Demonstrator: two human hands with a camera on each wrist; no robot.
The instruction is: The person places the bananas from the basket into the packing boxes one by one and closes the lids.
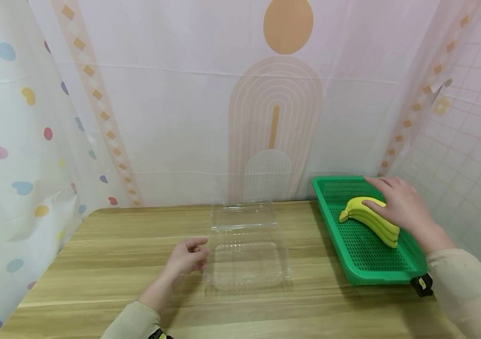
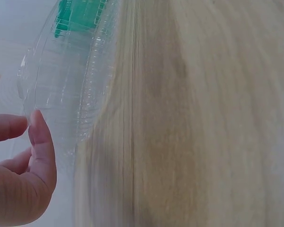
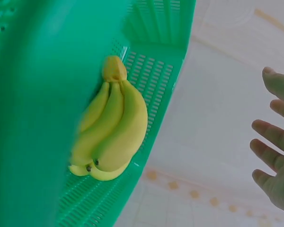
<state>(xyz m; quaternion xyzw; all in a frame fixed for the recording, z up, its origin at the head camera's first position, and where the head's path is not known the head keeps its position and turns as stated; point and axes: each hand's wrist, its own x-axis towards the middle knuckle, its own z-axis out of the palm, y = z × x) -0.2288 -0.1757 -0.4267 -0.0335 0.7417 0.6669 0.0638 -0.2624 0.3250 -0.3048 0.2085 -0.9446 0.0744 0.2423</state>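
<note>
A clear plastic box (image 1: pixel 246 263) lies with its lid (image 1: pixel 244 216) laid back on the table. My left hand (image 1: pixel 186 258) is at its left edge; in the left wrist view, thumb and forefinger of the left hand (image 2: pixel 26 165) pinch the edge of the clear plastic (image 2: pixel 61 85). On the right, a bunch of yellow bananas (image 1: pixel 369 217) lies in a green basket (image 1: pixel 344 252). Over the basket's back right part hovers my right hand (image 1: pixel 403 205), fingers spread and holding nothing. The right wrist view shows the bananas (image 3: pixel 113 127) apart from the right hand (image 3: pixel 279 142).
The wooden table (image 1: pixel 117 254) ends at a patterned curtain (image 1: pixel 172 117) behind the box and basket. A second curtain side (image 1: pixel 469 155) hangs right of the basket. Dark wristbands sit at both sleeves, the right one (image 1: pixel 422 285) beside the basket's front right corner.
</note>
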